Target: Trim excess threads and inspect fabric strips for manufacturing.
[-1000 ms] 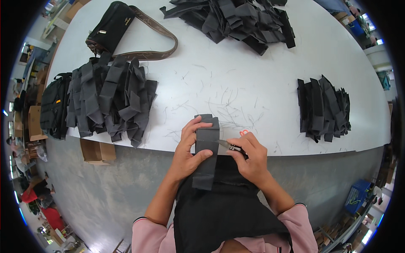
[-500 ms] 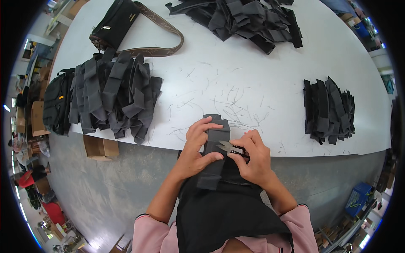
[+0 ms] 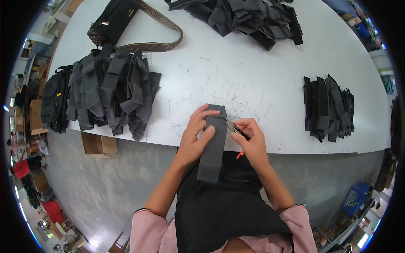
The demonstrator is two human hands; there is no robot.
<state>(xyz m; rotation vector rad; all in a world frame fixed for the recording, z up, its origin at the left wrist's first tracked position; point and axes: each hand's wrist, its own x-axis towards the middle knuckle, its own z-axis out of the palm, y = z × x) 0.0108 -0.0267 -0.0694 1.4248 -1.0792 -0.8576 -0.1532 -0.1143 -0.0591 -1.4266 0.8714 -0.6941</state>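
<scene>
A dark grey fabric strip (image 3: 213, 157) lies lengthwise at the table's near edge, its lower end hanging over my black apron. My left hand (image 3: 194, 141) grips it from the left, the fingers across its upper part and the thumb on its face. In my right hand (image 3: 255, 145) is a pair of thread snips (image 3: 238, 131) with dark handles. Their metal blades touch or nearly touch the strip's right edge near the top. A small orange-red tab (image 3: 240, 154) dangles below that hand.
Loose thread ends litter the white table (image 3: 278, 92). Heaps of similar strips lie at left (image 3: 109, 86), far middle (image 3: 249, 19) and right (image 3: 329, 109). A black bag (image 3: 112, 23) with a brown strap and a black backpack (image 3: 57, 99) are at left. An open cardboard box (image 3: 99, 144) stands below the table edge.
The strip has shifted slightly up and away from me. My right hand has moved the snips from the strip's middle to its upper right edge. My left thumb has moved up the strip.
</scene>
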